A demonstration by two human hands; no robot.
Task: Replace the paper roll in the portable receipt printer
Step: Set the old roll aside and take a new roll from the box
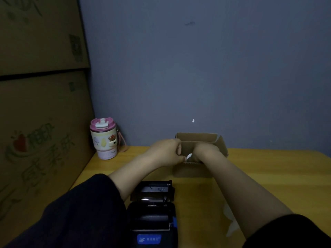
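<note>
Black printer sits on the yellow worktop at the near edge, lid flipped open, paper bay in shadow. Head view only. Both hands are well beyond it, at a small open cardboard box. Left hand curled at the box's left wall, grip narrow, fingertips pinching a small white piece; cannot tell whether this is the paper roll. Right hand reaches down inside the box, fingers hidden; grip state cannot be told. Pink-lidded cup stands far left, beside stacked large cartons. Crumpled clear wrapper lies under the right forearm.
</note>
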